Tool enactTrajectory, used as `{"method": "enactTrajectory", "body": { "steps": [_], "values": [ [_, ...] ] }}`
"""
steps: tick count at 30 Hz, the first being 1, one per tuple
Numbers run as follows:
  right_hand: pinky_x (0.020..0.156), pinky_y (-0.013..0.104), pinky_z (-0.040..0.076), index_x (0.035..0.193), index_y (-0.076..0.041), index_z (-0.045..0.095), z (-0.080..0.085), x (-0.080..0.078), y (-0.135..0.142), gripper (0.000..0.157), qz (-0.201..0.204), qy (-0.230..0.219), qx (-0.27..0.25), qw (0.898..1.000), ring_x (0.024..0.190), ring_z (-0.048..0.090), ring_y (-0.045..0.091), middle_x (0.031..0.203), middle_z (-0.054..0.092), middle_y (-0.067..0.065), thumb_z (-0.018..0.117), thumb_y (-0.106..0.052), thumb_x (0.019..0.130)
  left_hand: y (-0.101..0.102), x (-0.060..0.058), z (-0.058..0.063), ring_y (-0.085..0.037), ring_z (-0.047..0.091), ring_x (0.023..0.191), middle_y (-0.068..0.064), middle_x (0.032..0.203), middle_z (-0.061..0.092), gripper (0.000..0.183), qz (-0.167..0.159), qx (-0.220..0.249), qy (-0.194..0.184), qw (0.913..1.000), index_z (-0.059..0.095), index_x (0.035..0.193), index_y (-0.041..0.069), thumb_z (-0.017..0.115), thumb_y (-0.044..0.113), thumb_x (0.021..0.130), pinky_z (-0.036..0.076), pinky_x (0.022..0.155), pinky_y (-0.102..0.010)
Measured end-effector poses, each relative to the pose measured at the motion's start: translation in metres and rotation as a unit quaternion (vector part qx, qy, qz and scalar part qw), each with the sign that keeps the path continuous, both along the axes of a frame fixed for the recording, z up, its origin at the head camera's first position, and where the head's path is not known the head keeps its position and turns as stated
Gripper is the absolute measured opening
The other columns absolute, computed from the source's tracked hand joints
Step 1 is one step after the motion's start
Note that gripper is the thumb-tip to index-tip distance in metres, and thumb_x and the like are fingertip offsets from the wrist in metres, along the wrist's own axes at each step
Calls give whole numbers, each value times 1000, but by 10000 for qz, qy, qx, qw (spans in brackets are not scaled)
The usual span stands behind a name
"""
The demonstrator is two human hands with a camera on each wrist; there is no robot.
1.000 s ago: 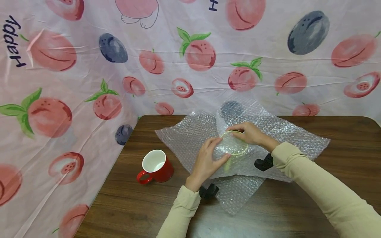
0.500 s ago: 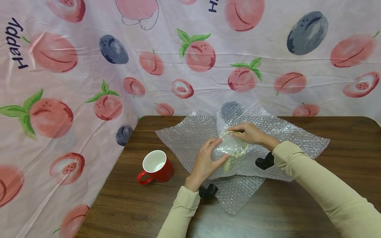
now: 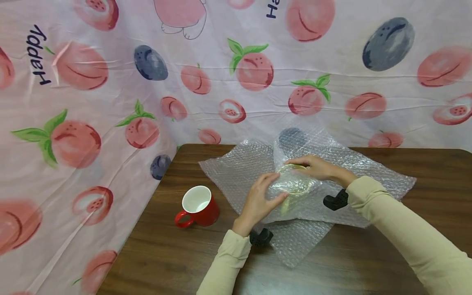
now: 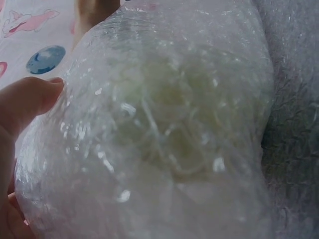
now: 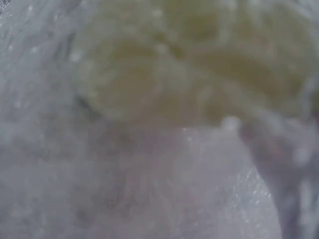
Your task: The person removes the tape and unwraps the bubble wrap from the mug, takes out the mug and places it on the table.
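Note:
A sheet of bubble wrap (image 3: pixel 245 164) is draped over a round thing with a yellow-green rim (image 3: pixel 300 189), which shows faintly through the plastic; its kind I cannot tell. On the near left side of this bundle, my left hand (image 3: pixel 257 200) holds it with thumb and fingers spread apart. The thumb (image 4: pixel 37 97) lies along the wrap's edge in the left wrist view, with other fingers lower down. From the far right, my right hand (image 3: pixel 318 168) grips the wrap at the far rim. In the right wrist view, blurred yellow-green (image 5: pixel 199 74) shows behind the plastic.
A red mug (image 3: pixel 206 211) with a white inside stands upright left of the wrap, handle toward the near left. The brown wooden table (image 3: pixel 155 254) meets a fruit-printed cloth (image 3: pixel 206 32) at the back and left. One bubble wrap corner (image 3: pixel 293 250) points toward the near edge.
The head view has shifted slightly, so everything sits a little further right. The yellow-green rim looks less distinct under the wrap. Both hands keep nearly the same pose.

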State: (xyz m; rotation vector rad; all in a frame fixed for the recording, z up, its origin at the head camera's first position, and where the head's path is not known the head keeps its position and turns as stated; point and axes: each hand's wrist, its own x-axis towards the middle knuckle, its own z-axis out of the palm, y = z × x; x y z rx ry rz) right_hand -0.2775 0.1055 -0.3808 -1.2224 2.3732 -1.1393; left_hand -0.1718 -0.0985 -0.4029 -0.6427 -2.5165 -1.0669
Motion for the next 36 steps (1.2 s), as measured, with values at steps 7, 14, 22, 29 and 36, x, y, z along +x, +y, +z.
{"method": "enactTrajectory", "body": {
  "steps": [7, 14, 22, 29, 36],
  "values": [
    [89, 49, 37, 121, 1, 52, 0, 4, -1, 38, -310, 263, 109, 9991, 109, 46, 38, 120, 50, 23, 56, 0, 84, 2, -1, -1, -18, 49, 108, -8, 118, 52, 52, -39, 78, 200, 9998, 52, 120, 2, 68, 28, 77, 38, 91, -30],
    [87, 48, 39, 120, -3, 54, 1, 6, -5, 38, -726, 210, 266, 9968, 106, 49, 36, 118, 53, 21, 60, -4, 82, 1, 1, -3, -20, 48, 110, -10, 119, 52, 52, 14, 166, 613, 9980, 52, 119, 0, 69, 25, 77, 37, 93, -30],
    [91, 49, 35, 119, 3, 52, -2, 6, -6, 41, -765, 208, 78, 9968, 109, 46, 40, 118, 51, 23, 55, 10, 79, 1, 8, -5, -21, 48, 105, -9, 116, 53, 54, 177, 360, 1027, 9939, 51, 121, 3, 70, 23, 75, 38, 89, -32],
    [91, 49, 35, 119, 3, 53, -3, 7, -4, 44, -807, 164, 74, 9966, 109, 46, 39, 118, 51, 23, 57, 12, 76, 1, 13, -7, -19, 50, 88, -9, 97, 53, 43, -64, 488, 1314, 9901, 50, 122, 3, 58, 22, 85, 42, 76, -29],
    [89, 49, 36, 119, 1, 54, 0, 9, -3, 42, -870, 152, 125, 9960, 108, 47, 39, 118, 52, 23, 59, 8, 77, 3, 14, -4, -20, 54, 86, -11, 97, 57, 37, -370, 1188, 1205, 9849, 51, 118, -1, 59, 2, 83, 44, 78, -29]
  ]
}}
